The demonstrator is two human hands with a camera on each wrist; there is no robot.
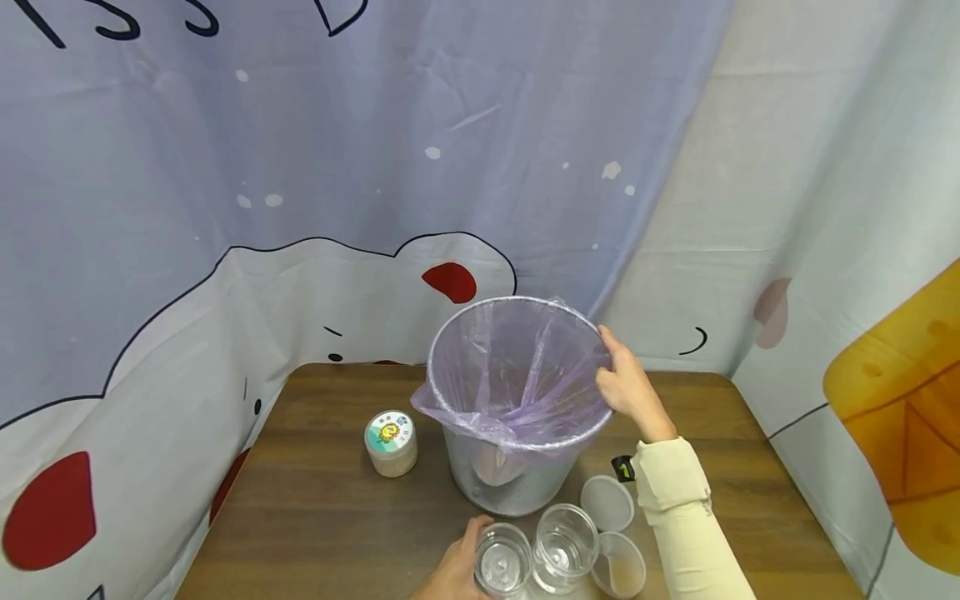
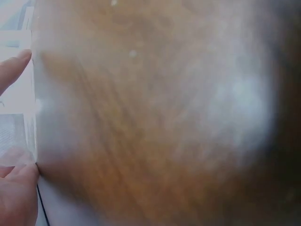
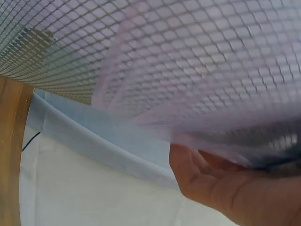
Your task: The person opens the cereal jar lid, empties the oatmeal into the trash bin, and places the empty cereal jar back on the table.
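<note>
A mesh wastebasket (image 1: 517, 483), lined with a thin purple plastic bag (image 1: 487, 429), stands on the wooden table. My right hand (image 1: 630, 387) grips its rim on the right side; in the right wrist view the fingers (image 3: 202, 176) curl at the bag-covered edge. Low in the head view, my left hand (image 1: 453, 567) holds a clear plastic jar (image 1: 502, 562) without a lid, just in front of the basket. Touching or nearly touching that jar is a second open clear jar (image 1: 566, 546). Most of the left wrist view is blurred tabletop (image 2: 141, 117).
Two round translucent lids (image 1: 607, 502) lie right of the jars. Left of the basket stands a lidded jar (image 1: 390, 446) with a cartoon label. A small black item (image 1: 622, 468) with a green mark shows by my right cuff. Printed curtains (image 1: 337, 167) hang behind the table.
</note>
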